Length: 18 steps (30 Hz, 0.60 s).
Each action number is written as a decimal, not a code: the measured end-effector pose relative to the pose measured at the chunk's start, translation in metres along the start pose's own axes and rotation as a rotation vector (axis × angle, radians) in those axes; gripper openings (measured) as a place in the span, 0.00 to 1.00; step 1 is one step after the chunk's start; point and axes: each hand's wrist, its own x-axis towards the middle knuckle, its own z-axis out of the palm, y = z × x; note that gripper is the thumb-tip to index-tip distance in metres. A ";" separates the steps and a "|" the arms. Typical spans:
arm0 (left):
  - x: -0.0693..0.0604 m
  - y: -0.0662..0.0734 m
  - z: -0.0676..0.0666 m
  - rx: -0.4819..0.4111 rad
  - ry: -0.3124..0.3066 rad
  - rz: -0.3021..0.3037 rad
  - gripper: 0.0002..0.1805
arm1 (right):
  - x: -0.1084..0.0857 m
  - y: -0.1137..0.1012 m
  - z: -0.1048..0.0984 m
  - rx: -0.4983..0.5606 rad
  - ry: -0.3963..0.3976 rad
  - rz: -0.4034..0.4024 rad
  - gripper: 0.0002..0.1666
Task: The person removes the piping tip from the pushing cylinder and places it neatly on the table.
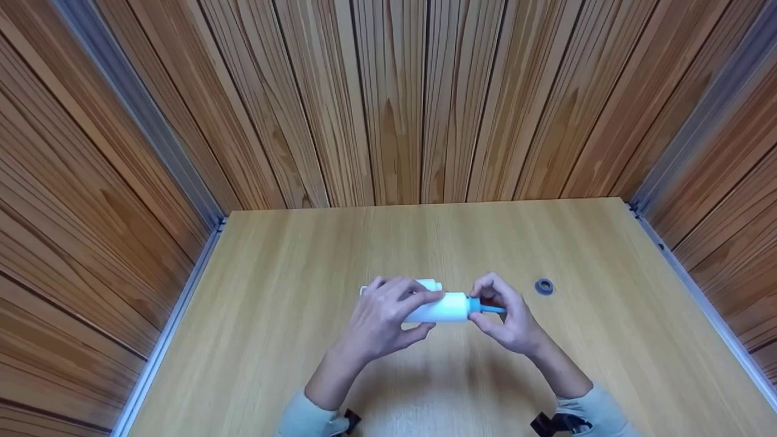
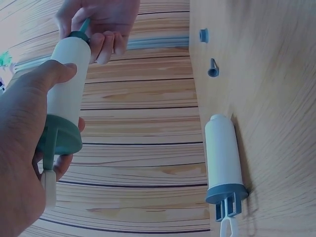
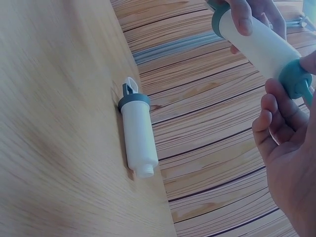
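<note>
A large white syringe [image 1: 438, 308] with a teal flange and loop handle is held level above the table in the head view. My left hand [image 1: 388, 314] grips its barrel near the flange, thumb along the side in the left wrist view. At the other end, my right hand [image 1: 508, 320] pinches the teal collar [image 3: 295, 78], from which a thin teal nozzle [image 1: 493, 309] sticks out. A second white syringe [image 3: 139, 136], its flange blue-grey and its tip bare, lies on the table. The left hand partly hides that one in the head view.
On the wooden table [image 1: 291, 255] a dark ring-shaped collar [image 1: 544, 286] lies right of the right hand. A small cone-shaped nozzle [image 2: 213, 68] lies between it and the second syringe. Wood-plank walls [image 1: 394, 109] with metal edge rails [image 1: 176, 328] surround the table.
</note>
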 end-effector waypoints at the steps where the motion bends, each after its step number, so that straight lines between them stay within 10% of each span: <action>1: 0.000 0.000 0.000 -0.003 -0.004 -0.004 0.28 | 0.000 0.000 0.000 -0.001 -0.001 -0.011 0.19; 18: 0.000 0.002 -0.003 -0.003 0.006 0.010 0.28 | -0.001 -0.004 0.002 0.037 0.002 -0.020 0.16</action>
